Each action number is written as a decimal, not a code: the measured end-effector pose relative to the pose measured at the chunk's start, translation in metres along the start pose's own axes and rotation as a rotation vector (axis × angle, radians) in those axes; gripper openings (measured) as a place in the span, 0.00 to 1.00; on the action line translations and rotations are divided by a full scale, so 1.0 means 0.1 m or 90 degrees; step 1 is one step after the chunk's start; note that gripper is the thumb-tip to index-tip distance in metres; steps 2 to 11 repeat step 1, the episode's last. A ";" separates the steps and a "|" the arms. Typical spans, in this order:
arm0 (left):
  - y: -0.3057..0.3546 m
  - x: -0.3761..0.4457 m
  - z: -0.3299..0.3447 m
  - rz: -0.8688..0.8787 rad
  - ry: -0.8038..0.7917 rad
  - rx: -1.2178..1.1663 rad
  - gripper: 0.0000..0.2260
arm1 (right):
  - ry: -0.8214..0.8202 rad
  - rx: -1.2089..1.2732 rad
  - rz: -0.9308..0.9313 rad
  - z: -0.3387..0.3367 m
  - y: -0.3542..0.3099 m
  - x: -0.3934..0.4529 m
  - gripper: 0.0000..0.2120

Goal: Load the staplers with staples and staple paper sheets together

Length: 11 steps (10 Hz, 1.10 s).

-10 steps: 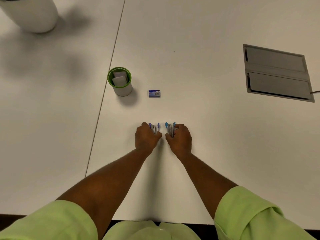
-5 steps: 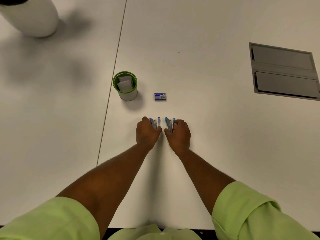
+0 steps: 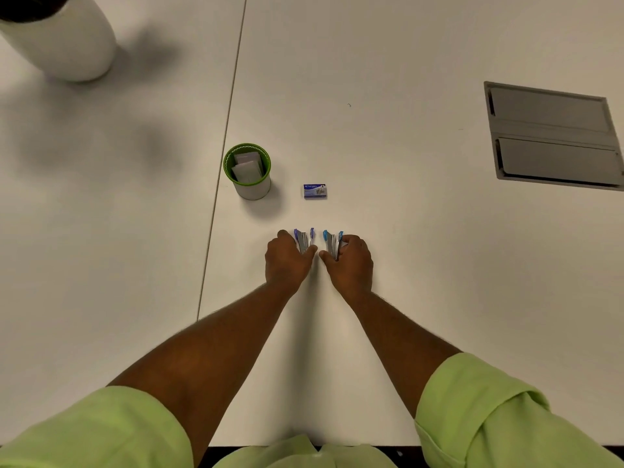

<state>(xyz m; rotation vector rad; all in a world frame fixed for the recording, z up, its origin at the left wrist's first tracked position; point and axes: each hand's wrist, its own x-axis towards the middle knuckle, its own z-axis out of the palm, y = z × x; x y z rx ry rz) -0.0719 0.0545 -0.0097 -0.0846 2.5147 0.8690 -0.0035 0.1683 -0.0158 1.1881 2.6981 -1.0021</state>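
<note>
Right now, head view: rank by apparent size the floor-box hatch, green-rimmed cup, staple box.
1. Grey hatch, largest by far.
2. Green-rimmed cup.
3. Staple box, smallest.
All sit at a similar depth on the table, so the order is fairly safe.

even warm overhead light, soft shadows on counter (image 3: pixel 405 248), wide-angle edge distortion, top-left corner slightly blurred
</note>
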 end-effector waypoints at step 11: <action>0.00 -0.02 -0.03 0.003 0.000 -0.004 0.24 | -0.001 -0.002 0.008 -0.01 -0.02 -0.01 0.26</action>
